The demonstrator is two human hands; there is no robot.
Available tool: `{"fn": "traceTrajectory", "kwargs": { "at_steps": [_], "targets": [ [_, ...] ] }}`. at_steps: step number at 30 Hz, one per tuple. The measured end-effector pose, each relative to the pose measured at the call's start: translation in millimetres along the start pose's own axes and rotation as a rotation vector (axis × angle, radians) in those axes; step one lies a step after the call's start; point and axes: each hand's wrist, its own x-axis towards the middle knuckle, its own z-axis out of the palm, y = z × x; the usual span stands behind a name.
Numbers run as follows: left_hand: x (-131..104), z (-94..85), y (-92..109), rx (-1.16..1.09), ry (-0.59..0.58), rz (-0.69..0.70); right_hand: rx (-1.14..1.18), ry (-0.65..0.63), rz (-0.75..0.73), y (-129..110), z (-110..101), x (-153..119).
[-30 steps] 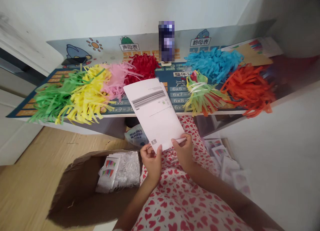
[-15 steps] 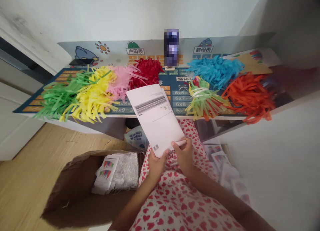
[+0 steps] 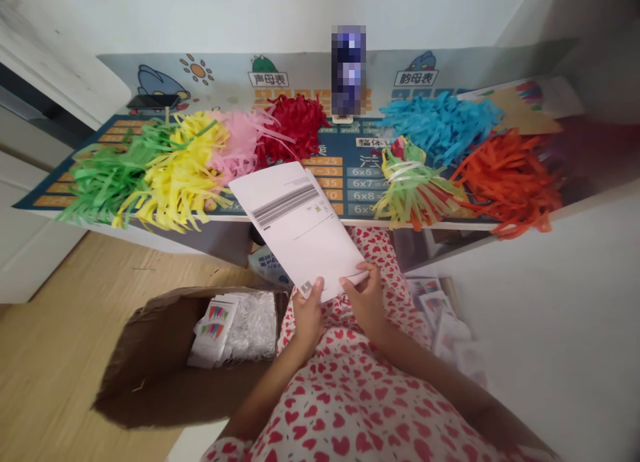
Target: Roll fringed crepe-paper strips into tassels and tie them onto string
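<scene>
Both hands hold a white paper packet (image 3: 300,232) by its near end, just in front of the desk's edge. Black stripes, small print and a dark square mark its upper face. My left hand (image 3: 309,315) grips the near left corner, thumb on top and fingers mostly hidden underneath. My right hand (image 3: 367,299) pinches the near right corner, where an edge or flap lifts slightly. Beyond the packet, a bundle of mixed-colour paper strips (image 3: 410,189), tied with a white band, lies on the desk mat (image 3: 325,212).
Green (image 3: 110,175), yellow (image 3: 175,175), pink (image 3: 237,142) and red strips (image 3: 295,129) lie at left on the desk; blue (image 3: 443,129) and orange strips (image 3: 510,179) lie at right. A cardboard box (image 3: 150,355) with printed packets (image 3: 215,332) and clear plastic stands on the floor.
The packet's far end has swung left and its tilt has increased. My left thumb has shifted a little left along the near edge. The whole view has moved slightly.
</scene>
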Motion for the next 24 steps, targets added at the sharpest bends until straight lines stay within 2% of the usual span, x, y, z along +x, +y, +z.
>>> {"fn": "traceTrajectory", "kwargs": {
  "at_steps": [3,10,20,24],
  "targets": [
    [-2.3,-1.4,-1.2,0.053,0.013,0.014,0.007,-0.018,0.013,-0.3,-0.8,0.1],
    [-5.0,4.1,2.8,-0.118,-0.017,-0.087,0.038,-0.026,0.038,2.8,0.1,0.0],
    [-2.6,1.5,0.7,-0.111,-0.016,-0.043,-0.002,-0.055,0.014,9.0,-4.2,-1.1],
    [1.0,-3.2,-3.6,-0.024,0.011,0.02,-0.04,-0.051,-0.008,12.1,-5.1,-1.0]
  ]
}}
